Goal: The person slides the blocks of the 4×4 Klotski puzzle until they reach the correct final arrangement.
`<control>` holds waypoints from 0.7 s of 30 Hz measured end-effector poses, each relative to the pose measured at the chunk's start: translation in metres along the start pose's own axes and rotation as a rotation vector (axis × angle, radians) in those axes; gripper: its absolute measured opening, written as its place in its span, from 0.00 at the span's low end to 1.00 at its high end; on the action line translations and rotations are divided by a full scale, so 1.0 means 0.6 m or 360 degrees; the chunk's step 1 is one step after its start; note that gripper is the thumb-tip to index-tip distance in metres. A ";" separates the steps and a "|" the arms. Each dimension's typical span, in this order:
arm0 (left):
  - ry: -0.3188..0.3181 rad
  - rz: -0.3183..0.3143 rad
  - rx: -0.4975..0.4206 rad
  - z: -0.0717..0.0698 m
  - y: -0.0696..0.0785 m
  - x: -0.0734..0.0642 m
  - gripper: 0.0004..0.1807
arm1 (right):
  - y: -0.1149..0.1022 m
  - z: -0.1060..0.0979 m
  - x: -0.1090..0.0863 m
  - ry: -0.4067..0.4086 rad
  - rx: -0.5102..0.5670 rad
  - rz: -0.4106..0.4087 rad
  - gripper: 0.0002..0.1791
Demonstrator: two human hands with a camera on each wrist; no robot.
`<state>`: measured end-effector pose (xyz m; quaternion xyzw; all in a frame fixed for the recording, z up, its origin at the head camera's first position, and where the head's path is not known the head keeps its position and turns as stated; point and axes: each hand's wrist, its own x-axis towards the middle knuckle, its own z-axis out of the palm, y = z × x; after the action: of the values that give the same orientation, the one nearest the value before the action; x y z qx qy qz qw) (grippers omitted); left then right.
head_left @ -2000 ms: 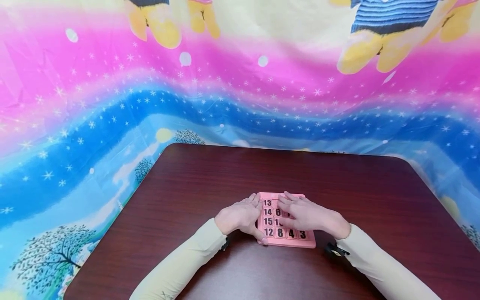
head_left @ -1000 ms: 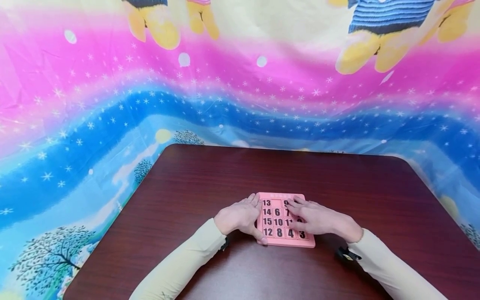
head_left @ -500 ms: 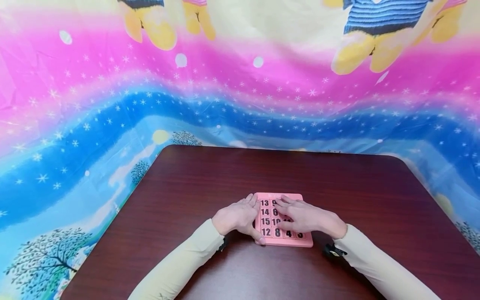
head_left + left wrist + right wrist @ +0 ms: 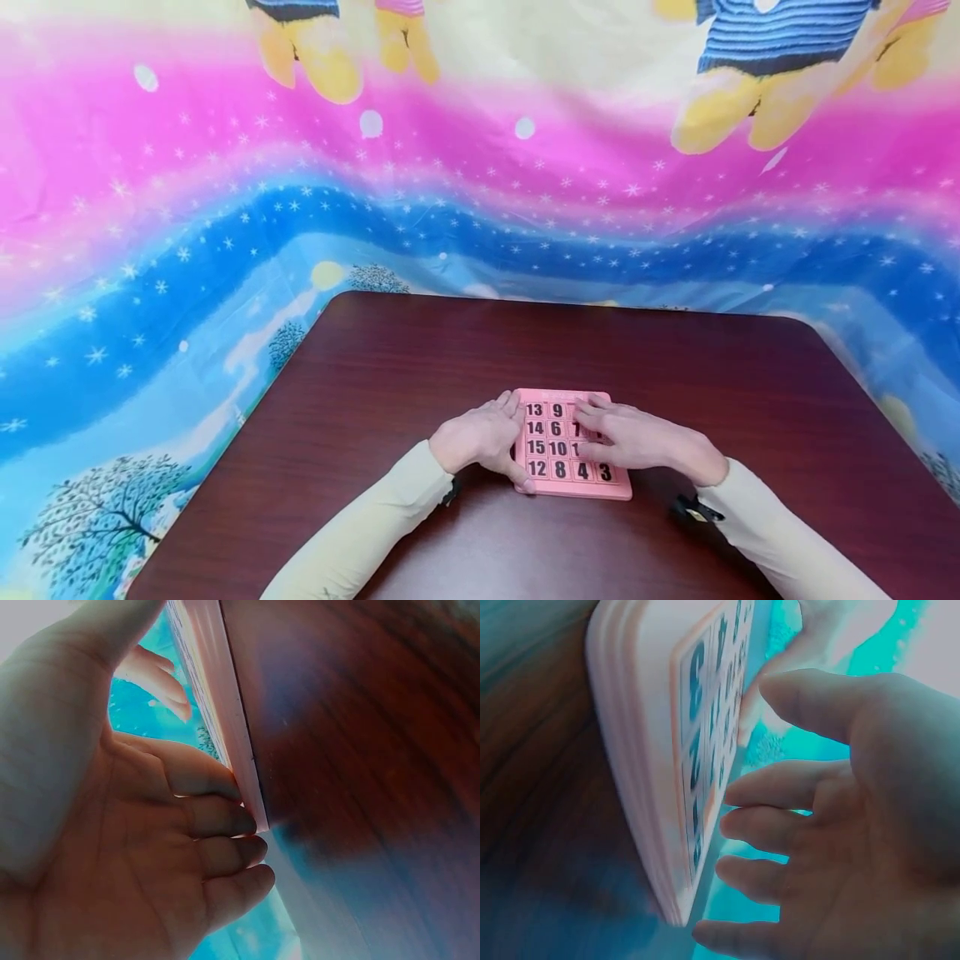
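Observation:
A pink number sliding puzzle (image 4: 557, 450) lies on the brown table. Its left column reads 13, 14, 15, 12, and the 9 tile (image 4: 557, 410) sits right of the 13. My left hand (image 4: 483, 437) steadies the puzzle's left side, fingers along the edge and thumb at the near left corner. The left wrist view shows those fingertips touching the puzzle's side (image 4: 217, 675). My right hand (image 4: 637, 437) lies over the right part, fingers extended, hiding several tiles. In the right wrist view its fingers are spread beside the puzzle's face (image 4: 660, 712); contact is unclear.
The dark wood table (image 4: 450, 350) has rounded far corners. A colourful printed cloth (image 4: 480, 208) hangs behind and around it. A black strap device (image 4: 697, 508) is on the right wrist, and part of another (image 4: 448, 490) shows at the left.
The 9 tile has slid left from the third to the second slot of the top row. My right hand moved left, then back right. The left hand stayed in place.

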<state>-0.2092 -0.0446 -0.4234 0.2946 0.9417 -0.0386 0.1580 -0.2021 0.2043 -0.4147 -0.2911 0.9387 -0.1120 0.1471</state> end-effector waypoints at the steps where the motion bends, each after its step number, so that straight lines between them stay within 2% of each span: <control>1: 0.0000 0.0000 0.0005 0.000 0.000 0.000 0.70 | 0.004 0.000 -0.005 0.0006 0.0009 0.0024 0.39; 6: 0.0012 -0.0005 0.0023 0.001 0.000 0.000 0.71 | 0.023 0.001 -0.025 0.0019 0.0013 0.0109 0.40; 12: 0.0009 -0.0003 0.0036 0.000 0.002 0.001 0.70 | 0.035 0.002 -0.038 0.0030 -0.0043 0.0089 0.37; 21: 0.0004 -0.0012 0.0003 0.000 0.001 0.000 0.70 | 0.037 0.005 -0.036 0.0046 -0.0073 0.0080 0.37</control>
<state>-0.2086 -0.0438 -0.4236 0.2912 0.9429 -0.0398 0.1565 -0.1956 0.2341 -0.4193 -0.2691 0.9500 -0.0909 0.1295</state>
